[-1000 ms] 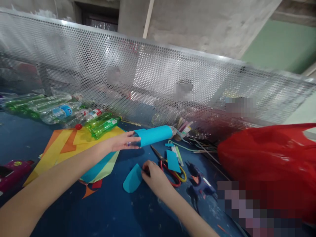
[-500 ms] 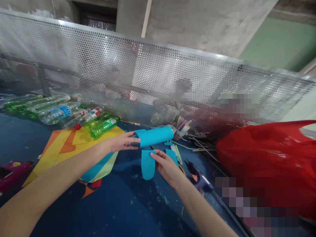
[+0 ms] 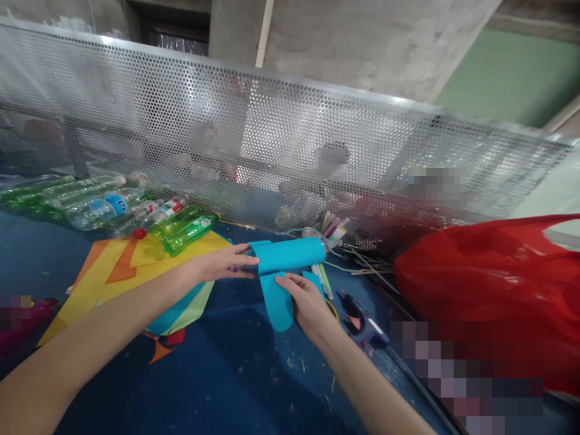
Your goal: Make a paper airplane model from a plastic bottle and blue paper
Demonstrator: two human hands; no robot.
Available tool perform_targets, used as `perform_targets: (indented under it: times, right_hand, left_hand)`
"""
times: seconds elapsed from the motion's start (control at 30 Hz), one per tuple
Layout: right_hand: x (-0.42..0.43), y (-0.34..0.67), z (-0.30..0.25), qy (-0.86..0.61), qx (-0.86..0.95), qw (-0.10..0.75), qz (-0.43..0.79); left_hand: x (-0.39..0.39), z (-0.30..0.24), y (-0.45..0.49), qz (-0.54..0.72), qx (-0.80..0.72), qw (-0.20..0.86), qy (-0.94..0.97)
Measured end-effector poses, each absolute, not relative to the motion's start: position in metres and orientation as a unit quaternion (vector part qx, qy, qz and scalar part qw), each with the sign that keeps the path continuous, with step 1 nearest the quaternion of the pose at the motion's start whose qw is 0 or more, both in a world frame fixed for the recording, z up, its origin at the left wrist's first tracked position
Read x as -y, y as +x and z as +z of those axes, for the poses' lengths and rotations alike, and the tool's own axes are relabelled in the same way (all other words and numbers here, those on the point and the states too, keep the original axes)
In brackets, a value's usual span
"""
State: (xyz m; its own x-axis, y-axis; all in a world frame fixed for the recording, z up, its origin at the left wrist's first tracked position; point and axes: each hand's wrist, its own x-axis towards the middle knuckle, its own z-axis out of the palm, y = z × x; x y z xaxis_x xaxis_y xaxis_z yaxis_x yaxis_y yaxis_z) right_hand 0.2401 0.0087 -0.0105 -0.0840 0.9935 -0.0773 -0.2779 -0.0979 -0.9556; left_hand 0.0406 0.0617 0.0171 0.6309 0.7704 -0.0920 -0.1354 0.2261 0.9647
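Observation:
A plastic bottle wrapped in blue paper (image 3: 290,254) lies sideways in front of me. My left hand (image 3: 229,261) grips its uncovered left end, thumb and fingers around it. A rounded strip of blue paper (image 3: 277,305) is pinched between the thumb and fingers of my right hand (image 3: 306,297). The strip's upper edge meets the lower side of the wrapped bottle; whether it is stuck there I cannot tell. A blue piece stands out at the bottle's upper left side. Another blue paper piece (image 3: 313,281) shows behind my right hand.
Several plastic bottles (image 3: 193,234) and a stack of coloured paper sheets (image 3: 113,266) lie at the left. A glue gun (image 3: 365,320) and a red plastic bag (image 3: 489,284) are at the right. A perforated metal screen (image 3: 281,133) runs along the back.
My right hand has brought the blue strip up against the underside of the wrapped bottle, tilting it. The bottle has shifted slightly to the right and down.

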Motion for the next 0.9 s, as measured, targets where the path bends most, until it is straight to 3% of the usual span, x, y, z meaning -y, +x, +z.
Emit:
perform_targets:
  times: [0.9]
  right_hand:
    - [0.0008, 0.2317, -0.0004, -0.484, 0.368, 0.530, 0.591]
  left_hand:
    - [-0.0598, 0.0174, 0.0427, 0.296, -0.263, 0.711, 0.582]
